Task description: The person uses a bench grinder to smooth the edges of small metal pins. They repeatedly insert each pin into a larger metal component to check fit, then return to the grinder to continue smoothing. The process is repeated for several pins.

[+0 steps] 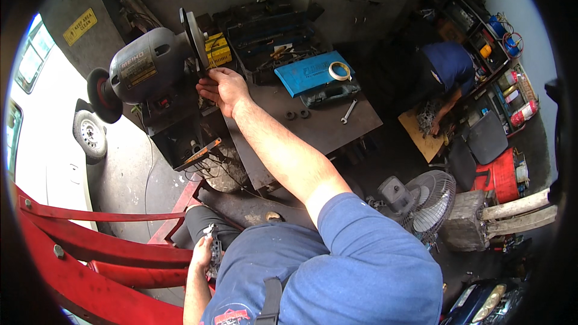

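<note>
Two bare hands are apart: the left hand (pixel 203 253), at the lower left of the frame, grasps a small openwork metal part (pixel 215 251) beside the thigh, while the right hand (pixel 232 91) reaches to the upper left of centre, its fingers curled near the edge of a grinder's disc (pixel 195 37). Whether those fingers touch the disc or pinch something, I cannot tell.

The metal part looks like a casting, so I judge it stiff and fairly heavy for its size, perhaps slippery if oily; its thin ribs could chip or scratch skin. A grip round its solid body, clear of the edges, seems best. The disc looks rigid, and the grinder (pixel 147 66) behind it heavy.

Below and right of the disc lies a dark, flat bench (pixel 325 129), carrying a blue case (pixel 304 78), a roll of tape (pixel 339 71), two dark rings (pixel 290 115) and a wrench (pixel 348 112). Around it, a fan (pixel 430 201) stands right of centre, a co-worker (pixel 445 63) bends at the upper right, and red metal beams (pixel 132 247) cross the lower left.
</note>
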Available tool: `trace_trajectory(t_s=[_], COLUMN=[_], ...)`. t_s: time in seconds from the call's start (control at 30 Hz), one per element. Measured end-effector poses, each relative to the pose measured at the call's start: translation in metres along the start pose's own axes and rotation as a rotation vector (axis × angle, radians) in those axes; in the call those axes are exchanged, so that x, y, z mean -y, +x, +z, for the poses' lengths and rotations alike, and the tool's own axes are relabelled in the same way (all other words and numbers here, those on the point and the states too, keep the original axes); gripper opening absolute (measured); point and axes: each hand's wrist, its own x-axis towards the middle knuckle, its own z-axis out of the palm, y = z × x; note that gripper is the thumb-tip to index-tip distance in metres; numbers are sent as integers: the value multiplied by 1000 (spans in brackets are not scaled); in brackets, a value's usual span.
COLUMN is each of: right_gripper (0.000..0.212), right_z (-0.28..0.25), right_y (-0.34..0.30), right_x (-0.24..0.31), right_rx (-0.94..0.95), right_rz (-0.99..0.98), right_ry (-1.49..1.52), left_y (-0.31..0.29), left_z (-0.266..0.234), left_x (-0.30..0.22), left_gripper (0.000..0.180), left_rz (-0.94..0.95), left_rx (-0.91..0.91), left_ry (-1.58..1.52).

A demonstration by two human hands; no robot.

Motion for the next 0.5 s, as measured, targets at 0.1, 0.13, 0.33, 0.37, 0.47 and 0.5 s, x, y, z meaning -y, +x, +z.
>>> trace_trajectory(t_s=[0.1, 0.13, 0.33, 0.37, 0.47, 0.5], right_gripper=[13, 13, 10, 9, 9, 9], right_z=[-2, -2, -7, -8, -9, -9], right_y=[1, 2, 8, 9, 11, 11], right_x=[3, 3, 0, -1, -1, -1], right_rx=[-18, -21, -51, -62, -72, -66], right_rz=[-23, -20, -32, -31, -38, -36], right_ry=[-29, -32, -46, -49, -81, -102], left_y=[5, 5, 5, 4, 4, 5], left_z=[3, 4, 7, 7, 8, 8], left_x=[-4, -4, -6, -6, -6, -4], left_gripper=[36, 36, 34, 34, 34, 34], left_rz=[23, 15, -4, -7, -18, -21], left_rx=[23, 21, 5, 3, 3, 5], left_ry=[-20, -21, -31, -29, -39, -47])
